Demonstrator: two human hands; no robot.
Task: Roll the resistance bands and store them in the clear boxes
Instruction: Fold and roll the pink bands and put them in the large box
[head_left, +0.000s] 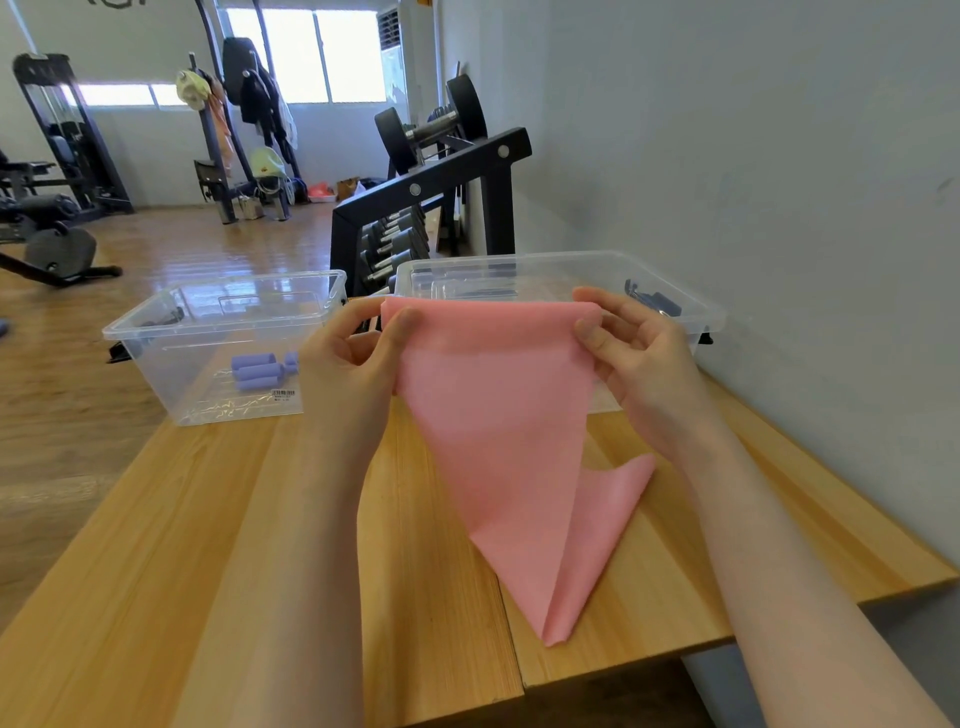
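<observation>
The pink resistance band (498, 415) hangs lengthwise from both hands toward the desk (208, 545), its lower fold pointing at the viewer. Left hand (353, 353) and right hand (634, 353) each pinch a top corner in a narrow grip. The left clear box (156, 332) holds purple rolled bands (257, 371); the right clear box (675, 296) sits behind the band.

one pink resistance band (498, 415), two clear boxes (156, 332) (696, 312), three purple rolled bands (258, 372), two hands (353, 358) (644, 358)

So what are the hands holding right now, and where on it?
Both hands hold the pink resistance band by its top edge: the left hand pinches the left corner, the right hand the right corner.
</observation>
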